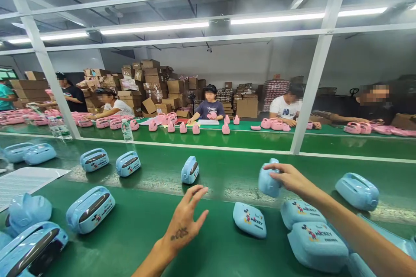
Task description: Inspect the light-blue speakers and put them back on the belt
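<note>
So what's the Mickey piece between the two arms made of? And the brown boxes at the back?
Mickey piece: probably hard plastic, since it's smooth, molded-looking and softly shiny.
Boxes: most likely cardboard, with a dull brown finish and folded flaps.

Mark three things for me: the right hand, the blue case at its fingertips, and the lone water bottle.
Right hand (291, 177): head view, back of the hand.
Blue case (268, 184): head view, its near side.
Water bottle (127, 131): head view, middle of its body.
</note>
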The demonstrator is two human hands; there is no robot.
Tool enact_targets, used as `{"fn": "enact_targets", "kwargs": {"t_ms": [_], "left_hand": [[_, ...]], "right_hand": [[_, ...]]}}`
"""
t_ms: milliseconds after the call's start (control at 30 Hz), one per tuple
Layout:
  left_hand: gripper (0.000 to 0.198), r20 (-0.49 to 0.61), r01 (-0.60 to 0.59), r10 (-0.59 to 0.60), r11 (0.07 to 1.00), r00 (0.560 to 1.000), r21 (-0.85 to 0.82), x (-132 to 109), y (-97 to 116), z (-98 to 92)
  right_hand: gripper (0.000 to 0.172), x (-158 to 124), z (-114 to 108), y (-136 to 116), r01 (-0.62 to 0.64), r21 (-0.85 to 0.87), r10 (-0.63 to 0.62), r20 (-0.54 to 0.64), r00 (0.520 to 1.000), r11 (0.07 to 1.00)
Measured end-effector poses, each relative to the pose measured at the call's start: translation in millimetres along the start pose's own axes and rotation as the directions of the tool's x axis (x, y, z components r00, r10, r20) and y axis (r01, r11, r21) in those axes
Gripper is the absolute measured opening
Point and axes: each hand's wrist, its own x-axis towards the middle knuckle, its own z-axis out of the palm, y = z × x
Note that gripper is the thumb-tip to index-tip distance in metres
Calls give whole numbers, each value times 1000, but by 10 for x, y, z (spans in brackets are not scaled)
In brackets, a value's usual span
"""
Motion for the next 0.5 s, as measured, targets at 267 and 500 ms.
{"fn": "enact_targets", "kwargs": {"t_ms": [267, 500], "left_hand": [[91, 316, -131, 196, 968, 928, -215, 243, 506, 180], [95, 115, 312, -317, 689, 941, -654, 81, 341, 303]], "right_hand": [[45, -337, 518, -898, -92, 344, -43, 365, 930, 934], [52, -521, 798, -421, -6, 143, -17, 159, 987, 990]]}}
